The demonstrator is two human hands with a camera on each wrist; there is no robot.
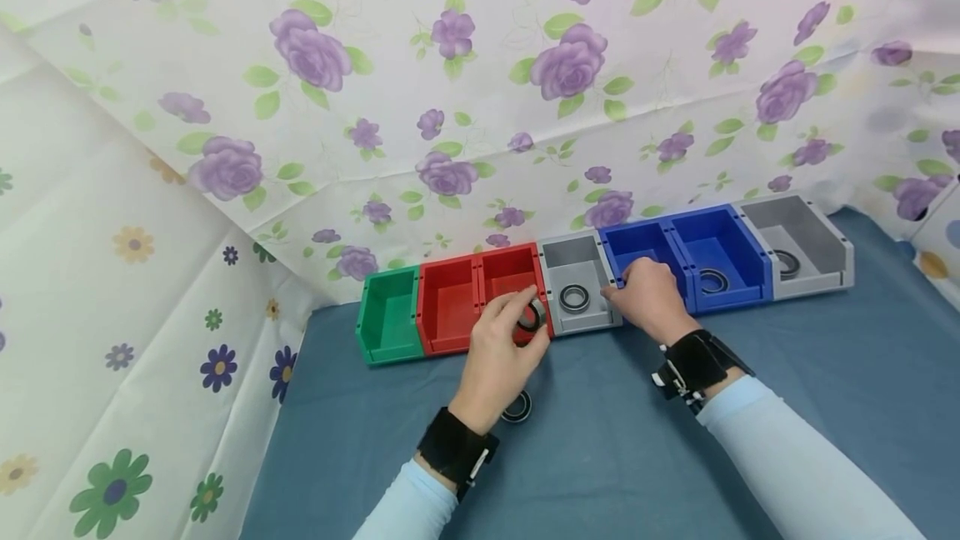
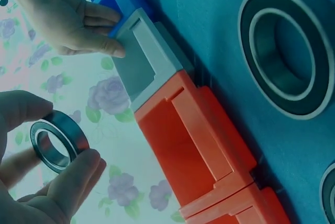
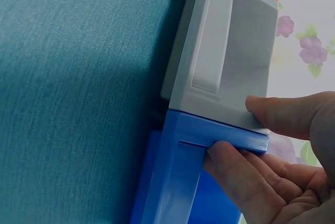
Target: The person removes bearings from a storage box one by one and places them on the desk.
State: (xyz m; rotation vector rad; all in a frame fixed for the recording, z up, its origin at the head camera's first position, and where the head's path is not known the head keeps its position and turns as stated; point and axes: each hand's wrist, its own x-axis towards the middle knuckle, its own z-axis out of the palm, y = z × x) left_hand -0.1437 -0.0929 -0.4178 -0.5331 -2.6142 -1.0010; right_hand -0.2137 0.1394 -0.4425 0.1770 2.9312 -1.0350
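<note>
My left hand (image 1: 495, 357) pinches a ball bearing (image 2: 60, 140) between thumb and fingertips, over the front of the right red bin (image 1: 510, 267). That bearing is a steel ring with a dark seal. My right hand (image 1: 651, 298) grips the adjoining walls of the middle grey bin (image 3: 196, 96) and a blue bin (image 3: 186, 130); the thumb lies on the grey side, the fingers on the blue. Another bearing (image 1: 574, 298) lies in the middle grey bin. Below the left hand a bearing (image 1: 517, 407) lies on the blue cloth, partly hidden by the wrist.
A green bin (image 1: 390, 315) ends the row at left, beside the left red bin (image 1: 450, 307). On the right, a bearing (image 1: 712, 280) sits in the second blue bin (image 1: 712, 244) and another bearing (image 1: 786, 264) in the end grey bin (image 1: 813, 227). Flowered cloth (image 1: 450, 107) hangs behind.
</note>
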